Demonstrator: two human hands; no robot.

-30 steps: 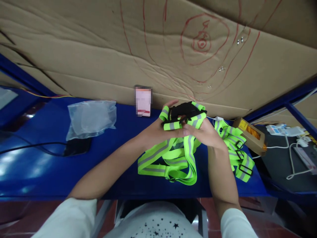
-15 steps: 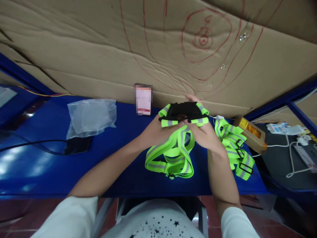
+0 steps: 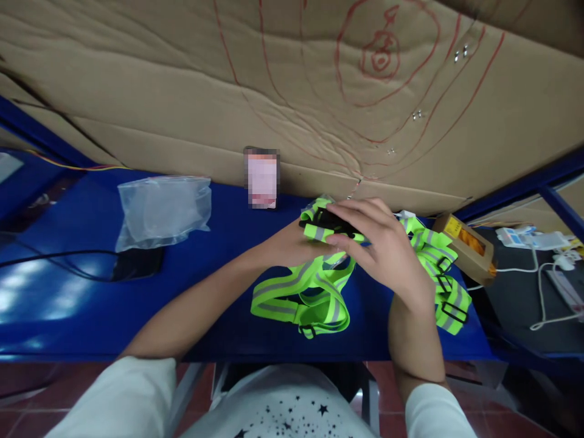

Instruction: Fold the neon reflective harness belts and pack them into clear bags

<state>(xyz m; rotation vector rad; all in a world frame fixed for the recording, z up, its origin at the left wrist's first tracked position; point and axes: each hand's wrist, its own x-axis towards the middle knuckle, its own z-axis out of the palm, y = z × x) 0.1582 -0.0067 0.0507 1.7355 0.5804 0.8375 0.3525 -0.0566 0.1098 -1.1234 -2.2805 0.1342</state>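
A neon-yellow reflective strap harness (image 3: 278, 298) with grey stripes hangs in loops down to the blue table. Its black centre piece (image 3: 332, 222) is between my two hands. From below and the left, my left hand (image 3: 292, 244) grips the harness by this part; most of its fingers are hidden behind it. My right hand (image 3: 383, 243) lies over the right side of the black piece, fingers bent across the top and thumb at the lower edge. A second bundle of the same reflective straps (image 3: 438, 261) with black buckles lies right of my right hand.
A clear plastic bag (image 3: 166, 210) lies at the left on the blue table (image 3: 214, 328), over a dark flat item with a cable. A phone (image 3: 262, 177) leans on the cardboard wall (image 3: 159, 91). At the right are a small cardboard box (image 3: 465, 248) and white cables.
My right hand has moved from the right edge of the black piece to over its top, covering more of it. The hanging loops have shifted slightly left and down.
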